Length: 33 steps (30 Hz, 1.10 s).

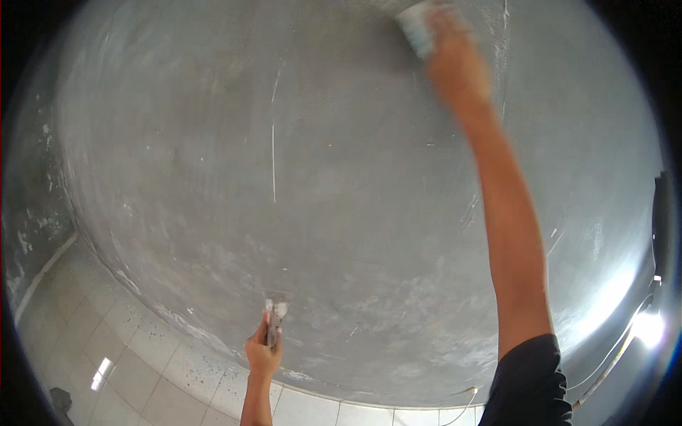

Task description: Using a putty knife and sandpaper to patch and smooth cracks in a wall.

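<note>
My right arm stretches high up the grey, scuffed wall (355,184). My right hand (455,64) is closed on a flat, pale tool (415,28) against the upper wall, both blurred by motion; I cannot make out the tool's exact kind. Low down in front of the wall, my left hand (264,348) is closed on a putty knife (275,312) smeared with pale material, held upright with its blade upward.
A side wall (28,184) with pale patches meets this wall on the left. A tiled floor (128,355) runs along the bottom, with a dark object (60,401) at the lower left. A lit bulb (647,327), a pole (604,366) and cords stand at the right.
</note>
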Motion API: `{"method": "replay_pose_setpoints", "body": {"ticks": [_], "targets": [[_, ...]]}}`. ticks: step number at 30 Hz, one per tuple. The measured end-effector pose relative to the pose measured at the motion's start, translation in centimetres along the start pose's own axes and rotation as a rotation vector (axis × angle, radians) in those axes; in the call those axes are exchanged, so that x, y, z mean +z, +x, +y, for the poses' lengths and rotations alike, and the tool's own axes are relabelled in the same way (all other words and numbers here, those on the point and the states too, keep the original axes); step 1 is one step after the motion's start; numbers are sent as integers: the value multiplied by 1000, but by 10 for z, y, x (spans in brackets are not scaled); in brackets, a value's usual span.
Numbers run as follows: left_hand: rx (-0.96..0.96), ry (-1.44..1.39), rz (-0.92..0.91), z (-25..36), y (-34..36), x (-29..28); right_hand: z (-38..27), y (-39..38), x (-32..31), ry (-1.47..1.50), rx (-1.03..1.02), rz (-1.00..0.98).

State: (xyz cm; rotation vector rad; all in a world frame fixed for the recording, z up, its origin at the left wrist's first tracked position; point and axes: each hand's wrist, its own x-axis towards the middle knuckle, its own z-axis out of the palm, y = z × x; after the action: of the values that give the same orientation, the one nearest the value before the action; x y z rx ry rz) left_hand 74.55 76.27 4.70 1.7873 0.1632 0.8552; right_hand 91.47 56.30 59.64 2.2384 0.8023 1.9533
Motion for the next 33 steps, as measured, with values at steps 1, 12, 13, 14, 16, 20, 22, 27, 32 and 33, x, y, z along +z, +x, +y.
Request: {"method": "replay_pose_setpoints", "body": {"ticks": [1,12,13,14,16,20,22,27,32,33], "targets": [[-3,6,7,-10,-2,-8,-12,0,4,10,-1,2],[91,-31,10,11,12,-21,-88,-12,13,26,-114,-90],[95,-49,5,16,11,-11,-21,26,15,-254,-211,190],[100,-25,9,15,11,-11,-18,42,8,-265,-126,247],[103,-3,23,15,12,-4,-42,50,14,-390,-58,274],[48,-5,31,1,1,-17,-234,-76,65,353,-379,-313],[28,-2,17,-5,-5,-26,-256,-107,88,407,-594,-465],[-31,96,16,-10,-28,-37,-141,13,54,-1,-170,-114],[-102,54,52,-21,-34,-45,-131,60,26,44,-3,170],[-130,36,67,-22,-35,-44,-149,38,54,-17,-67,-116]]}}
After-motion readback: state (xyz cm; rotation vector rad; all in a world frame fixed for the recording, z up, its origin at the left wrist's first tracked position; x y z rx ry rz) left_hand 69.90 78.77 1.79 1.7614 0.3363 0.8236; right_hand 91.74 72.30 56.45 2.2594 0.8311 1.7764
